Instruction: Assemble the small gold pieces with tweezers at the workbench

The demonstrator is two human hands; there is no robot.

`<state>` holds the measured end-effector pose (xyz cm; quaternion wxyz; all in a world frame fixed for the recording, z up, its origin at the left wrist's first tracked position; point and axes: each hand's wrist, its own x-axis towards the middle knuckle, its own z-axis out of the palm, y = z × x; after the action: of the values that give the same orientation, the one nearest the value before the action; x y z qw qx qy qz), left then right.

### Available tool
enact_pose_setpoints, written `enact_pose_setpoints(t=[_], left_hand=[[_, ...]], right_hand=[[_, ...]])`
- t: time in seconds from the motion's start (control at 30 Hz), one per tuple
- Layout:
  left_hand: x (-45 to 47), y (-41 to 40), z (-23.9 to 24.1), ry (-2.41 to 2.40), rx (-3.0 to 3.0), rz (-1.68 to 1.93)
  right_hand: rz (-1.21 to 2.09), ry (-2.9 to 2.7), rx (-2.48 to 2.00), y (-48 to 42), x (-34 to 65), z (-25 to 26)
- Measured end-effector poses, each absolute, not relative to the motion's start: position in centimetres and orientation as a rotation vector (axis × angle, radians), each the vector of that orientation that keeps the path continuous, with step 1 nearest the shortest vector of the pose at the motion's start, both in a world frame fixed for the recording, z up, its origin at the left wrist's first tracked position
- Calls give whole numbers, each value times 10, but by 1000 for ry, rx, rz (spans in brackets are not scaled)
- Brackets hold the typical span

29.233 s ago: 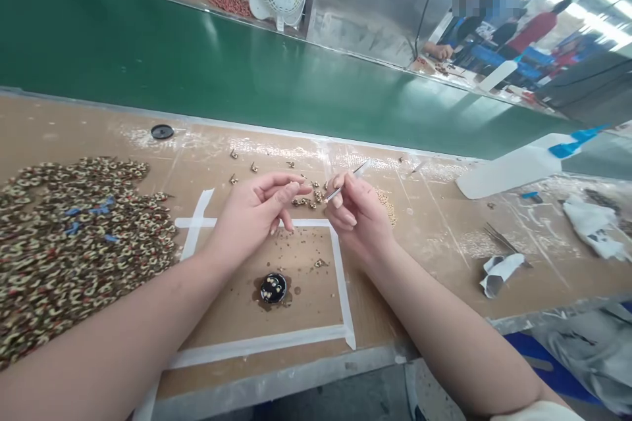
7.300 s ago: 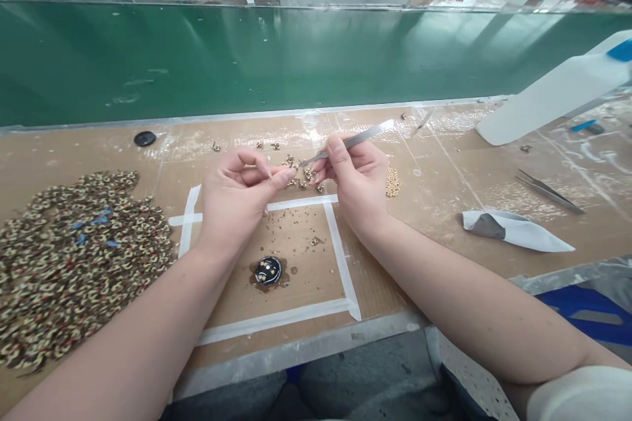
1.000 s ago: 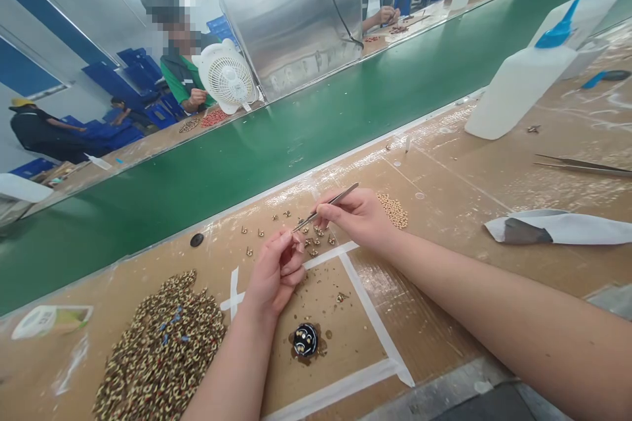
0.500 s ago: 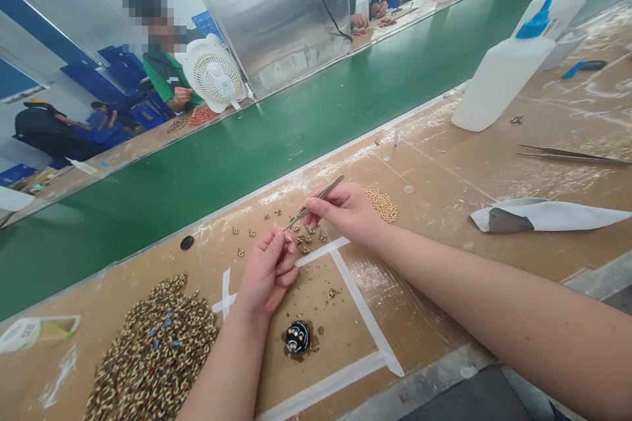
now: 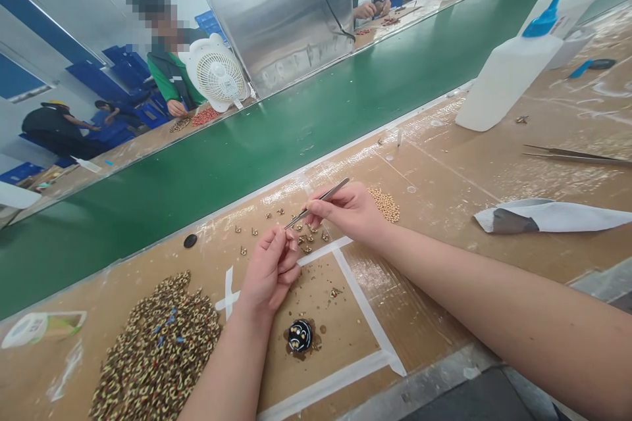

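My right hand (image 5: 345, 209) grips a pair of metal tweezers (image 5: 330, 193), their tips angled down to the fingertips of my left hand (image 5: 274, 263). That left hand is closed in a pinch at thumb and forefinger; whatever sits there is too small and covered to name. Just beyond both hands, several small gold-and-dark pieces (image 5: 307, 250) lie scattered. A small heap of pale yellow beads (image 5: 388, 205) is beside my right hand. Nearer me, a round black piece with white curved lines and pale beads (image 5: 299, 335) rests on a wet brown stain inside a white tape outline (image 5: 363, 302).
A big pile of small gold-and-dark pieces (image 5: 153, 348) covers the left. To the right stand a white squeeze bottle with a blue tip (image 5: 508, 82), spare tweezers (image 5: 573, 154) and a stained white cloth (image 5: 553, 216). A green conveyor belt (image 5: 276, 128) runs behind; co-workers sit across it, near a fan (image 5: 217, 72).
The whole view has shifted slightly, so things sit a little further right. Both hands keep nearly the same pose, tweezers at the left fingertips. Across the belt, a co-worker's hand has lowered toward the table.
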<state>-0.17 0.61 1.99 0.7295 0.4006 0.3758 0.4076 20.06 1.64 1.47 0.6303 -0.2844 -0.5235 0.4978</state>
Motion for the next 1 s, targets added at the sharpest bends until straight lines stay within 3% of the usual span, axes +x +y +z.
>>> enact_pose_setpoints(t=[1.0], left_hand=[[-1,9,17,861,867,926]], right_hand=[[1039,-1245,-694,13,200,16]])
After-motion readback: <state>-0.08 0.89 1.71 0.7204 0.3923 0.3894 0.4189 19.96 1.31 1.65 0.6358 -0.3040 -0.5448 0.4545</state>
